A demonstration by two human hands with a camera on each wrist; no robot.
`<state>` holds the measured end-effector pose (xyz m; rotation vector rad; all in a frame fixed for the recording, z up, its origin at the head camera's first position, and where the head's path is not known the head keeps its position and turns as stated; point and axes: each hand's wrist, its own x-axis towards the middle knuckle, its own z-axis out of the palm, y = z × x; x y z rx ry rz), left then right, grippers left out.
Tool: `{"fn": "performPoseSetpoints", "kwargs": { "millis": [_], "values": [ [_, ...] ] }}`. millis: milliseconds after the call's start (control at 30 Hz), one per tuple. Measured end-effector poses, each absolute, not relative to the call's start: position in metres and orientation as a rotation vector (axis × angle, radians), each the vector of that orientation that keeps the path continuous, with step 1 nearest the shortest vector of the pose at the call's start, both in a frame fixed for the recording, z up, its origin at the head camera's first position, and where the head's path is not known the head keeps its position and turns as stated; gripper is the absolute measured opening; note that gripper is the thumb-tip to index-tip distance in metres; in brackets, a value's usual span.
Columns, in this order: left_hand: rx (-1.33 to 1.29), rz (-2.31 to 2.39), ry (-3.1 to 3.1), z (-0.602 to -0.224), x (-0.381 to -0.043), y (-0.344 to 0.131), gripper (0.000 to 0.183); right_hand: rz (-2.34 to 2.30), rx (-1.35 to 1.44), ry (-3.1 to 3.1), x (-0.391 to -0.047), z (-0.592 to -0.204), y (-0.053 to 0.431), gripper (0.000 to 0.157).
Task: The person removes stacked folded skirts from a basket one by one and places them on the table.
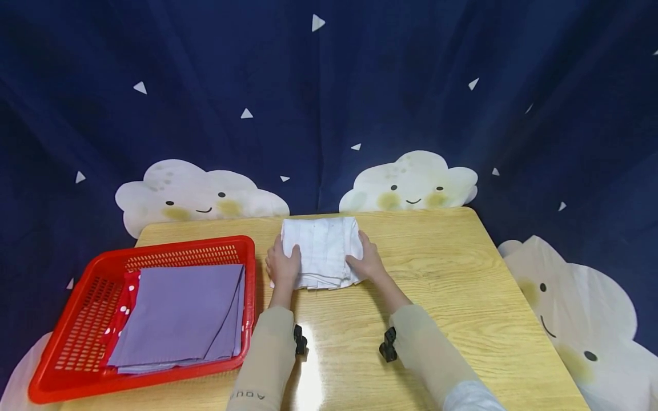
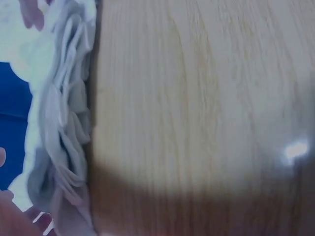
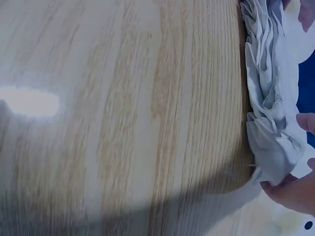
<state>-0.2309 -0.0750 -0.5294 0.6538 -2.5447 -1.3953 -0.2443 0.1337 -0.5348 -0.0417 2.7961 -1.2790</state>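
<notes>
A folded white cloth [image 1: 323, 251] lies near the far edge of the wooden table, its layered, ruffled edge toward me. My left hand [image 1: 284, 265] grips its left side, thumb on top and fingers around the outer edge. On the opposite side my right hand [image 1: 369, 261] holds the cloth in the same manner. The left wrist view shows the stacked folds of the cloth [image 2: 74, 113] close to the tabletop, with part of the left hand [image 2: 15, 216] at the lower corner. In the right wrist view, fingers of the right hand [image 3: 295, 192] reach under the bundled end.
To the left stands a red plastic basket [image 1: 248, 308] holding a folded purple cloth [image 1: 180, 314] and a red cloth with white dots [image 1: 117, 322]. A dark blue curtain [image 1: 308, 103] with clouds hangs behind the table [image 1: 442, 297]. Black wrist cameras sit on both sleeves.
</notes>
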Motion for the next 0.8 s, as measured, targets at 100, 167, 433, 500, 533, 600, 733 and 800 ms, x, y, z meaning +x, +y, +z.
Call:
{"fn": "performPoseSetpoints", "kwargs": {
  "millis": [100,167,433,500,533,600,733,800],
  "values": [
    [0.660,-1.410,-2.469,-0.523,-0.226,-0.074,0.058,-1.282,-0.077,2.817,-0.242,-0.532,0.135,0.076],
    [0.654,-1.415,-2.423,-0.517,-0.222,-0.073,0.057,-1.293,-0.102,2.829,-0.240,-0.530,0.136,0.074],
    [0.514,-1.400,-2.327,-0.489,-0.201,-0.076,0.055,-1.403,-0.287,2.869,-0.230,-0.520,0.134,0.070],
    [0.466,-1.405,-2.307,-0.481,-0.194,-0.077,0.055,-1.433,-0.344,2.876,-0.227,-0.515,0.131,0.068],
    [0.447,-1.408,-2.300,-0.477,-0.191,-0.078,0.055,-1.450,-0.373,2.874,-0.225,-0.513,0.129,0.068],
    [0.401,-1.417,-2.279,-0.469,-0.184,-0.081,0.054,-1.466,-0.426,2.876,-0.222,-0.508,0.125,0.067],
    [0.322,-1.425,-2.222,-0.457,-0.171,-0.089,0.051,-1.479,-0.510,2.861,-0.215,-0.498,0.112,0.067],
    [0.280,-1.413,-2.178,-0.453,-0.165,-0.094,0.050,-1.485,-0.548,2.845,-0.212,-0.494,0.105,0.068]
  ]
}}
